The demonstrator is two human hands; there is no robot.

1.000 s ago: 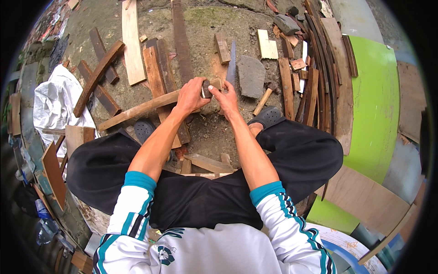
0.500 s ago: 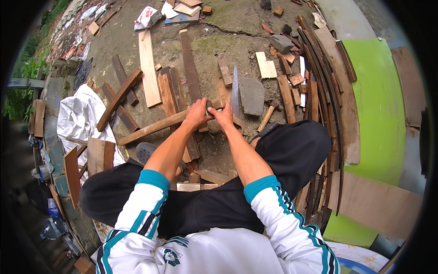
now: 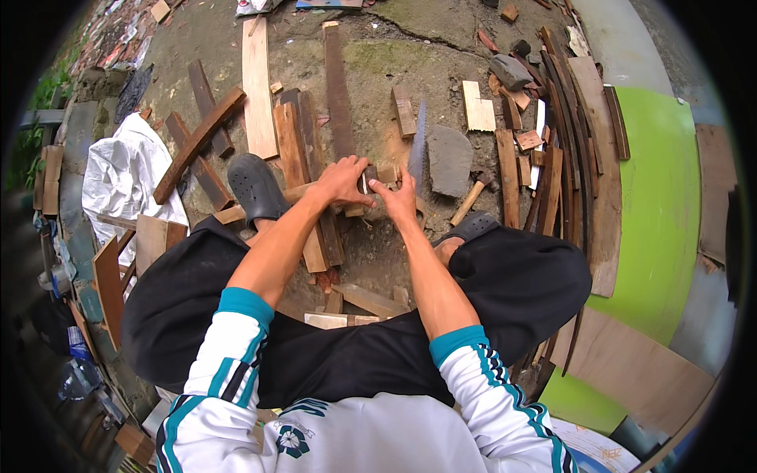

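A long wooden strip (image 3: 230, 214) runs under my hands, with its right end (image 3: 388, 173) showing beyond them. My left hand (image 3: 341, 181) is closed over a small dark block (image 3: 368, 178) with a pale edge, set across the strip. My right hand (image 3: 399, 199) is close on the block's other side, its thumb at the block and its fingers bent. Whatever that hand pinches is too small or hidden to name. My left shoe (image 3: 256, 189) is over the strip. Just right of my hands a saw blade (image 3: 419, 140) points away from me.
Beside the saw lie a grey stone slab (image 3: 449, 162) and a wooden-handled hammer (image 3: 470, 200). Several boards (image 3: 292, 146) are spread ahead. A white sack (image 3: 126, 169) is at left. Long dark strips (image 3: 579, 150) and a green panel (image 3: 658, 213) line the right side.
My left shoe has come forward onto the strip. My hands have shifted around the dark block, the right one turning more upright. The view has tilted down slightly.
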